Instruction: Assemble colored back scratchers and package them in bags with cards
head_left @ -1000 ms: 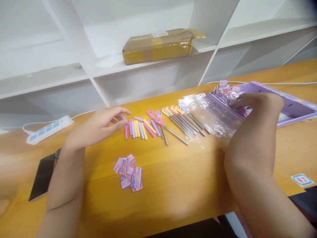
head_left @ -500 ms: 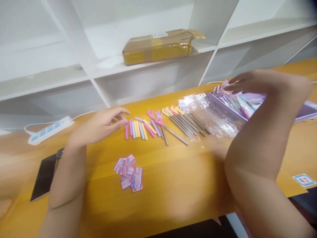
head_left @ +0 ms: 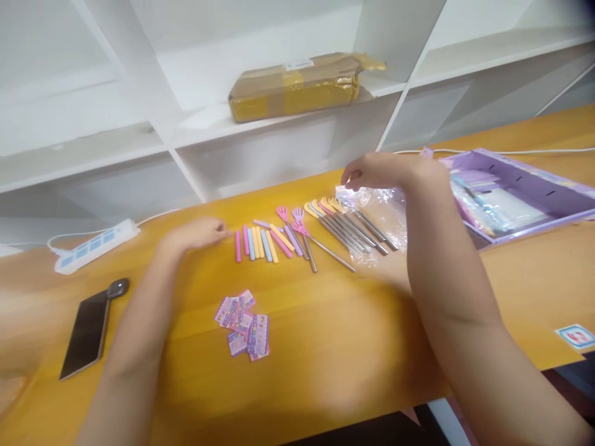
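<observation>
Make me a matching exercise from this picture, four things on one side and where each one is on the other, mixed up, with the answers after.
1. Brown cardboard box with yellow tape
2. White rectangular power strip
3. Small pink-and-purple printed cards
4. Shallow purple open box

A. Far left, beyond the flat black tablet
B. Right side of the orange-brown wooden table
C. On the white shelf
D. In an overlapping pile, nearer the wearer than the coloured sticks

Pairs: 1-C, 2-A, 3-D, 4-B

head view (only one) from above, facing forward and down over table (head_left: pixel 307 371).
</observation>
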The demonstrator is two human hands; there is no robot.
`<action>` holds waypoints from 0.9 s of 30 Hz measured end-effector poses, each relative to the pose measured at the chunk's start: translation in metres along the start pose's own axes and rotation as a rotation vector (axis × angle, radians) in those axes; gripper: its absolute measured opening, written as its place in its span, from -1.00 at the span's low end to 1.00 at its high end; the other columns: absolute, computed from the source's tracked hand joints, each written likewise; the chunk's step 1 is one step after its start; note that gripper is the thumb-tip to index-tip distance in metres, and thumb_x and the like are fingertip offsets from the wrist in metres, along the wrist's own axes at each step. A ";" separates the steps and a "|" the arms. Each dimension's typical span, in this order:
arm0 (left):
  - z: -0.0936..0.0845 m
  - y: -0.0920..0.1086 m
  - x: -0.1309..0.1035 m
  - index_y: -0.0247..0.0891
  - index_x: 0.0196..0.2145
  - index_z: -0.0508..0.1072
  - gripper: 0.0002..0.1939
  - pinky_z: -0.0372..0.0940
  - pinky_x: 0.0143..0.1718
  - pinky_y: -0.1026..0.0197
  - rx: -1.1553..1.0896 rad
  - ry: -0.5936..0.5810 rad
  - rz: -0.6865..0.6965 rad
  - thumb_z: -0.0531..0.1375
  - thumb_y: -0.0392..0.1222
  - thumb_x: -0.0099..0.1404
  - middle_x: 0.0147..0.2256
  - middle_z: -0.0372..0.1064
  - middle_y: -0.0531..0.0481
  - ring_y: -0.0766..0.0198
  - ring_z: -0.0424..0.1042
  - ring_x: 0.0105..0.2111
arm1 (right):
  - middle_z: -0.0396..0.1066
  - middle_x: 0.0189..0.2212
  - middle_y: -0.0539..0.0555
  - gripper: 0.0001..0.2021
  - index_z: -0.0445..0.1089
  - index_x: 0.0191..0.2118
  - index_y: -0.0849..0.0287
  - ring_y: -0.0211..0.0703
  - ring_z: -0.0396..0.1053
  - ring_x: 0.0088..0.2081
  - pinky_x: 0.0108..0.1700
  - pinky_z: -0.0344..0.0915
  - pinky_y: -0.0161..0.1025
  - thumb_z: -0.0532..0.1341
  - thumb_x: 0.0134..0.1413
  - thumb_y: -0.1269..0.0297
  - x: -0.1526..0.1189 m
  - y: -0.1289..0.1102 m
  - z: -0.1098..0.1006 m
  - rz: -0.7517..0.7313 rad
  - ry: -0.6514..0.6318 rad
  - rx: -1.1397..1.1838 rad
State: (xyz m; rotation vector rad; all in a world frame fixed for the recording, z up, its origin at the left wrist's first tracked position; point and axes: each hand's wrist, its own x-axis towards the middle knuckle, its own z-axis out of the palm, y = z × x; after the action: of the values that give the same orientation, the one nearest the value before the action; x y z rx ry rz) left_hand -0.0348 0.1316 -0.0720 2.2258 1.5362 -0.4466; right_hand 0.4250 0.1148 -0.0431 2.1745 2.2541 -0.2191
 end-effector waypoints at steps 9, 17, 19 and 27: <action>0.020 -0.004 0.031 -0.19 -0.46 0.49 -0.24 0.44 -0.20 0.10 -0.013 -0.182 -0.014 0.10 0.60 0.38 -0.31 0.67 -0.28 0.06 0.57 -0.36 | 0.64 -0.17 0.14 -0.87 0.64 -0.24 0.16 -0.01 0.56 -0.14 -0.07 0.38 -0.15 0.37 0.32 0.24 0.014 -0.062 0.023 -0.142 -0.317 -0.050; 0.028 0.000 0.039 -0.16 -0.51 0.43 -0.34 0.37 -0.19 0.08 0.029 -0.175 0.034 0.07 0.44 0.46 -0.40 0.59 -0.20 0.08 0.48 -0.40 | 0.56 -0.26 0.17 -0.63 0.53 -0.33 0.20 0.00 0.49 -0.22 -0.18 0.27 -0.14 0.42 0.31 -0.04 0.016 -0.097 0.045 -0.231 -0.445 -0.092; 0.028 0.002 0.039 -0.15 -0.54 0.39 -0.38 0.35 -0.21 0.07 0.044 -0.164 0.018 0.08 0.38 0.46 -0.44 0.55 -0.19 0.07 0.46 -0.41 | 0.56 -0.27 0.17 -0.59 0.54 -0.33 0.20 0.00 0.50 -0.22 -0.19 0.28 -0.15 0.43 0.29 -0.09 0.018 -0.101 0.050 -0.250 -0.489 -0.093; 0.023 0.014 0.031 -0.17 -0.62 0.49 -0.59 0.27 -0.22 0.03 0.084 -0.142 -0.006 0.20 0.07 0.31 -0.43 0.49 -0.19 0.08 0.35 -0.42 | 0.59 -0.06 0.19 -0.63 0.59 -0.10 0.22 -0.03 0.55 -0.11 -0.07 0.46 -0.13 0.36 0.45 -0.06 0.022 -0.104 0.060 -0.255 -0.511 -0.111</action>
State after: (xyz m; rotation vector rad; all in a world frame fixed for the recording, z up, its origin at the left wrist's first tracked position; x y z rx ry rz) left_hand -0.0122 0.1407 -0.1050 2.2006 1.4756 -0.6668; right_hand 0.3146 0.1278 -0.0942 1.5436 2.1636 -0.5617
